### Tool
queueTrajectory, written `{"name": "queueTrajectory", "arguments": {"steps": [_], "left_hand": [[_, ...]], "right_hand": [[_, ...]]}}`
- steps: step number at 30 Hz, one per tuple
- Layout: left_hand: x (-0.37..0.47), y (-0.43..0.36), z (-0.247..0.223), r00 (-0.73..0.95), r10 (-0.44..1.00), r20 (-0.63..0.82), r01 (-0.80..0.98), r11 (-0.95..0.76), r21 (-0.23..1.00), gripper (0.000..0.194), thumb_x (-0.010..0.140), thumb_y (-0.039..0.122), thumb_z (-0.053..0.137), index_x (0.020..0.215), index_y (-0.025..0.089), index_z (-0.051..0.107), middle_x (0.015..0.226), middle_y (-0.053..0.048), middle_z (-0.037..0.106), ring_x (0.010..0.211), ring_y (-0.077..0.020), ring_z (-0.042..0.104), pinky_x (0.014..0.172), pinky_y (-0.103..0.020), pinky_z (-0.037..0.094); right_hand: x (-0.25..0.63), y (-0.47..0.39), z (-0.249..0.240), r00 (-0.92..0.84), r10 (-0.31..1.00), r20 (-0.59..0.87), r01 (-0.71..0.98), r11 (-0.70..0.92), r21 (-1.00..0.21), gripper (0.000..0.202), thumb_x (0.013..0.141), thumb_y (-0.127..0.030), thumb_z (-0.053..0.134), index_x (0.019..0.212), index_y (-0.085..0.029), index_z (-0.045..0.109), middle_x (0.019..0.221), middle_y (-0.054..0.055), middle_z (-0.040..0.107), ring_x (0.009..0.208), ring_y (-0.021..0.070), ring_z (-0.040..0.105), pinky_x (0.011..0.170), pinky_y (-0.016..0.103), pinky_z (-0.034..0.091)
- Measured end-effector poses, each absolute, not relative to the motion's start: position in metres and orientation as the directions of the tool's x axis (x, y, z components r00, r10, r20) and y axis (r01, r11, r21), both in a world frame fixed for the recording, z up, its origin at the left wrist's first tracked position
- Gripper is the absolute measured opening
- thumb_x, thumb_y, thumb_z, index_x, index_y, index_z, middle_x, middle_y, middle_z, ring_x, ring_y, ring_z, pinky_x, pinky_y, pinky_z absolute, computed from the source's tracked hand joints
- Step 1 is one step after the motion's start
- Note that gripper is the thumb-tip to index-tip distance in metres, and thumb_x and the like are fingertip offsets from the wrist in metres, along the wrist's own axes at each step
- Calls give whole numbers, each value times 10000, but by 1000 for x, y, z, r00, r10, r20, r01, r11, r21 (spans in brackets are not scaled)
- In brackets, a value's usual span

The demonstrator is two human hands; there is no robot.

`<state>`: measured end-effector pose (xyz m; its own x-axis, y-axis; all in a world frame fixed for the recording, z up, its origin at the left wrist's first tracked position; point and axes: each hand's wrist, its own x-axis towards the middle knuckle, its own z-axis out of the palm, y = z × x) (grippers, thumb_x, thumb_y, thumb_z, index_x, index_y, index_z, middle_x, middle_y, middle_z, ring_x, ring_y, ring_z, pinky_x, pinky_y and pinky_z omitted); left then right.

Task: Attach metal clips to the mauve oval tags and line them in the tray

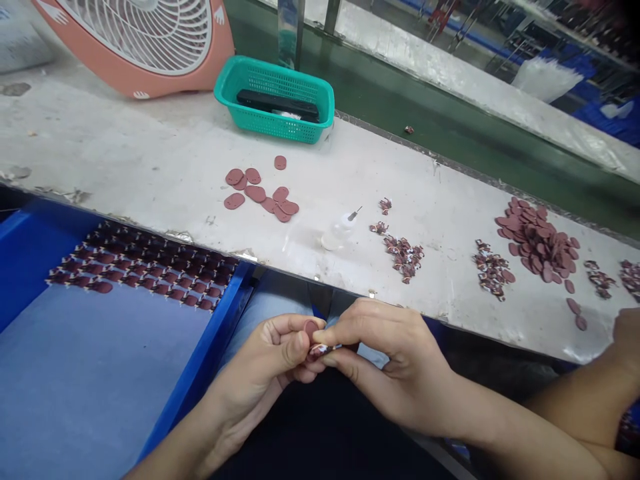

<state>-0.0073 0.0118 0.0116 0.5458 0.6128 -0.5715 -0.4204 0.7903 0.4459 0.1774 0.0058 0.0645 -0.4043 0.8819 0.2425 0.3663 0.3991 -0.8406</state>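
My left hand [273, 367] pinches a reddish-brown oval piece [311, 328] between thumb and fingers, below the table's front edge. Against it, my right hand [395, 360] grips a small brown-and-white part [320, 350] with thumb and forefinger; the fingertips of both hands nearly touch. Beyond my hands, a clear bottle with a metal needle tip [340, 230] lies on the white table [175, 153]. Loose oval pieces [255, 193] are scattered to its left, and a small heap of brown-and-white parts [405, 257] sits to its right.
A blue tray [110, 373] at the left holds rows of assembled pieces [150, 267]. Behind are a green basket [275, 130] and a pink fan [135, 73]. More ovals [540, 240] and small parts [493, 270] lie at the right, near another person's arm [590, 387].
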Motion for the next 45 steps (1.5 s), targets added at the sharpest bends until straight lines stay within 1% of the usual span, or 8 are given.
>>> {"name": "queueTrajectory", "arguments": {"steps": [8,19,25,29,33,37,42,45], "left_hand": [[-8,12,9,527,602,-599,-446,796,408,407,542,432,957,776,147,785,596,10,639,514,-57,562,501,-131,509],[-13,16,-2,580,591,-560,-473,805,358,313,609,370,937,782,153,791,646,5,671,535,-65,613,500,-132,556],[-18,20,-7,590,583,-558,-532,801,274,300,611,338,941,824,183,798,716,-3,730,595,-90,687,510,-135,576],[-21,22,-11,589,572,-571,-546,803,241,296,589,353,943,794,200,794,739,0,755,595,-93,704,507,-147,592],[-23,23,-13,601,589,-540,-562,792,238,279,602,364,934,752,187,778,733,9,748,616,-93,705,508,-154,600],[-23,22,-15,615,590,-523,-550,796,252,290,661,387,903,809,171,778,822,-20,760,639,-88,692,519,-159,602],[-24,23,-18,606,608,-513,-554,785,276,296,703,429,869,782,162,766,749,1,696,613,-66,644,511,-132,574],[-25,25,-16,610,621,-492,-533,782,325,419,680,515,854,912,174,778,834,-27,709,651,-85,648,475,-125,542]], "right_hand": [[173,8,61,-401,887,227,381,387,-839,137,870,-48,679,954,-150,713,804,33,729,713,124,652,691,250,529],[171,14,62,-414,890,193,422,375,-825,141,862,-78,701,981,-150,731,802,28,722,701,114,635,686,239,530],[171,13,60,-356,905,230,427,377,-822,442,816,-198,783,1234,-130,655,992,64,691,804,127,613,691,239,544],[171,13,52,-299,928,221,438,340,-832,283,890,-200,713,1172,-198,694,905,24,678,715,107,580,610,224,515],[167,14,48,-299,936,184,426,304,-852,291,903,-186,696,1188,-244,703,882,15,677,720,113,589,579,217,496],[162,16,47,-288,944,163,414,276,-867,250,902,-200,702,1151,-224,726,818,15,664,700,114,595,573,216,486],[159,19,47,-270,944,192,410,293,-864,208,888,-152,702,1082,-216,740,766,-4,666,643,99,578,576,212,479],[156,20,44,-249,933,262,400,345,-849,159,892,-147,691,1037,-200,731,780,5,683,668,107,607,558,205,487]]}}
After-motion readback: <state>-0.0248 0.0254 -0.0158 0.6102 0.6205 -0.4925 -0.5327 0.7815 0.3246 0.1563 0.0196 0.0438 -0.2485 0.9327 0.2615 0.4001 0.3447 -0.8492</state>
